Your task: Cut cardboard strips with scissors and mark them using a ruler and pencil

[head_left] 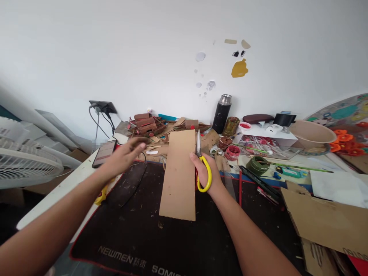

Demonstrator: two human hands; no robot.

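A long tan cardboard strip (pixel 179 176) stands out over the black mat (pixel 120 226), its far end near the clutter at the back. My right hand (pixel 205 170) is closed round yellow-handled scissors (pixel 209 174), thumb by the strip's right edge; the blades point away along that edge. Whether this hand also grips the strip is hard to tell. To the left of the strip, my left hand (pixel 125 155) hovers with its fingers stretched out and apart, touching nothing visible.
Brown model pieces (pixel 146 124), a black flask (pixel 222 114) and paint jars (pixel 232 152) line the back. A phone (pixel 104 154) lies left, beyond it a fan (pixel 27 163). Right are a green tape roll (pixel 258 165) and cardboard sheets (pixel 324 218).
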